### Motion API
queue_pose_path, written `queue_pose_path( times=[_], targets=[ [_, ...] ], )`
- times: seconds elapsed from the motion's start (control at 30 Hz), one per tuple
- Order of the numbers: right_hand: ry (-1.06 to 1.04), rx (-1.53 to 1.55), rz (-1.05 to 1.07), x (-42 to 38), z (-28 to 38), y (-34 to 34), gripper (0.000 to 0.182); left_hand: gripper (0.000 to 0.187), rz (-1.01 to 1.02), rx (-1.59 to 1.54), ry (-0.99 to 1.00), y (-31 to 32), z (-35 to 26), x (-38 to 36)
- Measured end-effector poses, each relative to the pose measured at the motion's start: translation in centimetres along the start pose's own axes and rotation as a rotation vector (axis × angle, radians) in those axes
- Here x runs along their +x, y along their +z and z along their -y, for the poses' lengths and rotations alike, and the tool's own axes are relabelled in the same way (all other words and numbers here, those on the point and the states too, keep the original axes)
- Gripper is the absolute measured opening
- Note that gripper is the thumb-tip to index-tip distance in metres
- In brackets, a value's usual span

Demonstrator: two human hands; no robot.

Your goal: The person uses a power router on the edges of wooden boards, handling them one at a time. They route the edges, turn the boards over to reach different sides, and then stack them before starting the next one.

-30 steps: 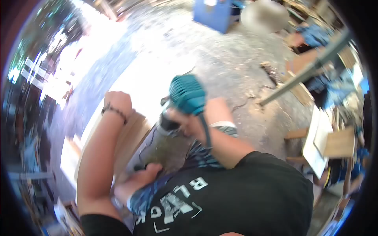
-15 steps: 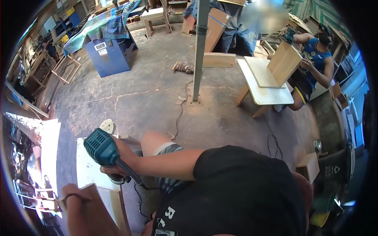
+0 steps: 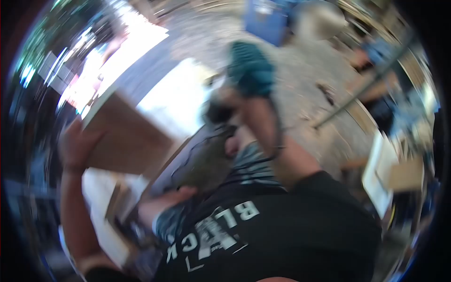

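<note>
The teal power sander (image 3: pixel 251 70) is in my right hand (image 3: pixel 242 103), raised beside the bright white tabletop (image 3: pixel 174 96). Its dark lower end points towards the tabletop, and motion blurs it. My left hand (image 3: pixel 77 143) grips the near left edge of a flat wooden board (image 3: pixel 129 136). The board stands tilted over the tabletop, its broad face turned towards me. A dark cord hangs from the sander past my right wrist.
At the right stands another white table (image 3: pixel 378 169) with a wooden panel (image 3: pixel 406 176) on it. A metal post (image 3: pixel 361 89) rises from the concrete floor. A blue machine cabinet (image 3: pixel 265 21) is at the back. My legs are beside the work table.
My view has swung left, so the room appears rotated. The sander now appears higher and further right in view, and the board in my left hand shows more of its face.
</note>
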State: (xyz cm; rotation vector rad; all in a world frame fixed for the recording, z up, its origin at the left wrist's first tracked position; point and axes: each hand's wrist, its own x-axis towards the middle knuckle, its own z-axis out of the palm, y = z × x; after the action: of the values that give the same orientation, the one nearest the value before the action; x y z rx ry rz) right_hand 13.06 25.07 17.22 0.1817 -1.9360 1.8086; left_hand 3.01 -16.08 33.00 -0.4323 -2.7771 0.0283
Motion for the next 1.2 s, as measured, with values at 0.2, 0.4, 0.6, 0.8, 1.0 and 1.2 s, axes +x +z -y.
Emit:
queue_pose_path(
  times=[0.2,0.4,0.6,0.8,1.0,1.2],
  targets=[
    [-0.193,0.091,-0.044,4.1,4.6,4.8,0.046,0.061,0.069,0.059,-0.077,0.3,1.0,-1.7],
    [-0.160,0.170,0.219,4.1,6.4,6.7,0.048,0.062,0.066,-0.119,0.128,0.8,1.6,0.0],
    [-0.130,-0.024,0.409,2.9,2.8,8.2,0.035,0.053,-0.084,-0.499,0.409,1.3,-2.4,1.9],
    [-0.188,-0.086,0.171,1.5,3.2,10.8,0.091,0.068,0.053,-0.749,0.621,2.0,-6.7,3.9],
    [-0.016,0.056,0.207,1.4,5.3,11.1,0.096,0.077,0.173,-0.883,0.527,0.7,-8.2,2.8],
    [-0.049,0.031,0.160,1.8,5.2,12.2,0.088,0.076,0.334,-0.861,0.457,1.7,-5.6,4.5]
  ],
)
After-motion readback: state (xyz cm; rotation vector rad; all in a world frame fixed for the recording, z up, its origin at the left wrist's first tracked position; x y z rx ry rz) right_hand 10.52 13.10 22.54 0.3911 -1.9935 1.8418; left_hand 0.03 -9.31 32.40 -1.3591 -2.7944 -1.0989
